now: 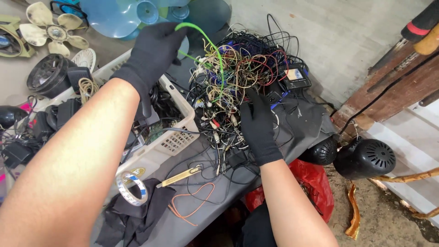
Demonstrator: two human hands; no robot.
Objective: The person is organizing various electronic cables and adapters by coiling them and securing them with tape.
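Nearest the camera, a black cloth (132,219) is lying crumpled on the grey table top (201,228), with a roll of tape (131,188) resting on its upper edge. An orange wire loop (194,206) is lying just beside the cloth, and a flat yellow-handled tool (180,176) is lying above it. A red bag (315,183) is sitting below the table edge at the right.

The right hand (259,128), in a black glove, is pressing palm-down into the near side of the tangled pile of wires (242,77). Its fingers are curling into the tangle; whether they are gripping a particular wire cannot be determined.

To the left, a white plastic basket (171,142) is standing on the table, touching the pile and holding dark adapters and cables.

Farther away, the left hand (153,55), also in a black glove, is raised above the basket. Its fingers are closed around a green cable (215,50), which is arching from the fist to the right and running down into the middle of the pile.

At the far edge, blue fan blades (137,13) and a cream fan blade (55,29) are lying beyond the basket. Two black round speakers (361,158) are sitting on the floor at the right.
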